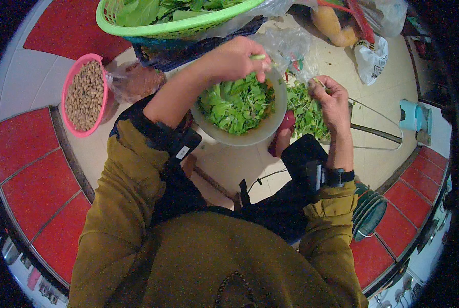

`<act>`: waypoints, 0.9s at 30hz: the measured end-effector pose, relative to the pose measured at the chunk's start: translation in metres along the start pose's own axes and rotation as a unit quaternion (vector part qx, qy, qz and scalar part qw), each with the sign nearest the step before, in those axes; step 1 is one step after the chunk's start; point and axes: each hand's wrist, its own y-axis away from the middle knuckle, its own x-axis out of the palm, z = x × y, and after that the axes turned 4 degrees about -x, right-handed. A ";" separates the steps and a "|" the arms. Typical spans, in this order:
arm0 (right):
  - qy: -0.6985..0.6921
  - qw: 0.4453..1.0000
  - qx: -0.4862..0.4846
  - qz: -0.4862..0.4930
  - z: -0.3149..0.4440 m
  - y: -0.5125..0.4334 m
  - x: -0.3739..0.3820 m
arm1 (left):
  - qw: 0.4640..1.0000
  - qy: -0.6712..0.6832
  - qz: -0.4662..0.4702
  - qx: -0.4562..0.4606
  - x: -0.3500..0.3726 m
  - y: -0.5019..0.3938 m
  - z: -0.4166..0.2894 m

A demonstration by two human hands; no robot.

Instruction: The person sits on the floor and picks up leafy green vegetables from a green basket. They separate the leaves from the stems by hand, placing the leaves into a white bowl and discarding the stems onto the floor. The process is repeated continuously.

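Observation:
My left hand (pixel 239 59) hovers over the far rim of a translucent plastic bowl (pixel 235 138), gripping a short pale-green stem (pixel 258 57). Torn leafy greens (pixel 237 106) fill much of the bowl, which stands between my knees. To the right, my right hand (pixel 333 100) pinches a small stem piece (pixel 318 82) between thumb and forefinger. Beneath and beside that hand, a heap of leaves and sprigs (pixel 306 109) lies on the floor; my wrist covers part of it.
A green plastic basket (pixel 179 31) of large leaves stands ahead. Left is a pink tub (pixel 103 115) of what look like peanuts, beside a clear bag (pixel 137 82). Plastic bags (pixel 372 57) lie ahead right. A dark green bucket (pixel 370 217) and a light-blue container (pixel 409 115) stand right.

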 end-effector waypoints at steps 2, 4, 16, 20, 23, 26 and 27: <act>0.261 0.965 0.003 -0.036 -0.013 -0.002 -0.015 | 1.000 0.019 -0.013 -0.004 -0.006 0.000 -0.001; 0.450 0.890 -0.054 -0.058 -0.025 0.005 -0.016 | 0.999 0.020 -0.026 -0.010 -0.012 0.003 -0.003; 0.410 0.846 -0.133 0.314 -0.069 0.000 0.132 | 0.986 -0.023 -0.162 0.005 -0.012 0.005 -0.007; 0.483 0.807 -0.128 0.315 -0.084 0.000 0.159 | 0.986 -0.046 -0.160 0.004 -0.013 0.007 -0.007; 0.456 0.826 -0.140 0.300 -0.090 -0.008 0.165 | 0.989 -0.030 -0.143 -0.005 -0.018 0.013 -0.008; 0.362 0.890 -0.127 0.244 -0.088 -0.017 0.160 | 0.990 -0.031 -0.140 -0.006 -0.024 0.017 -0.010; 0.346 0.901 -0.120 0.235 -0.084 -0.022 0.153 | 0.989 -0.042 -0.141 -0.003 -0.025 0.018 -0.011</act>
